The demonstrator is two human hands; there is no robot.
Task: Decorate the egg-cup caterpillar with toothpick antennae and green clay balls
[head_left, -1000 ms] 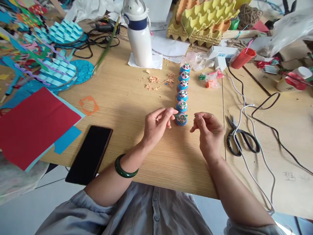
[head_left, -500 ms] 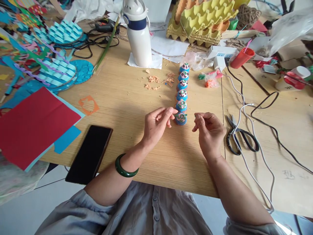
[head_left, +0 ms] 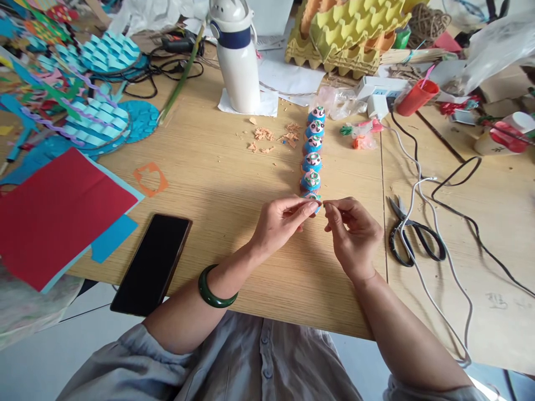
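A row of several small blue caps topped with pink, white and green clay (head_left: 312,146) runs down the middle of the wooden table (head_left: 217,184). My left hand (head_left: 281,223) and my right hand (head_left: 353,236) meet just in front of the nearest cap (head_left: 312,196), fingertips pinched together over it. Between the fingertips shows a tiny green piece (head_left: 322,204), too small to make out. Most of the nearest cap is hidden behind my fingers. A green bangle (head_left: 214,289) is on my left wrist.
A black phone (head_left: 152,263) lies at the near left edge beside red paper (head_left: 58,214). Black scissors (head_left: 413,236) and cables (head_left: 443,189) lie to the right. A white bottle (head_left: 236,55), yellow egg trays (head_left: 351,33), a red cup (head_left: 416,97) and blue paper crafts (head_left: 100,117) crowd the back.
Both hands have come together: the left moved right, the right moved left, and their fingertips now meet over the nearest cap, which was in plain view between them before.
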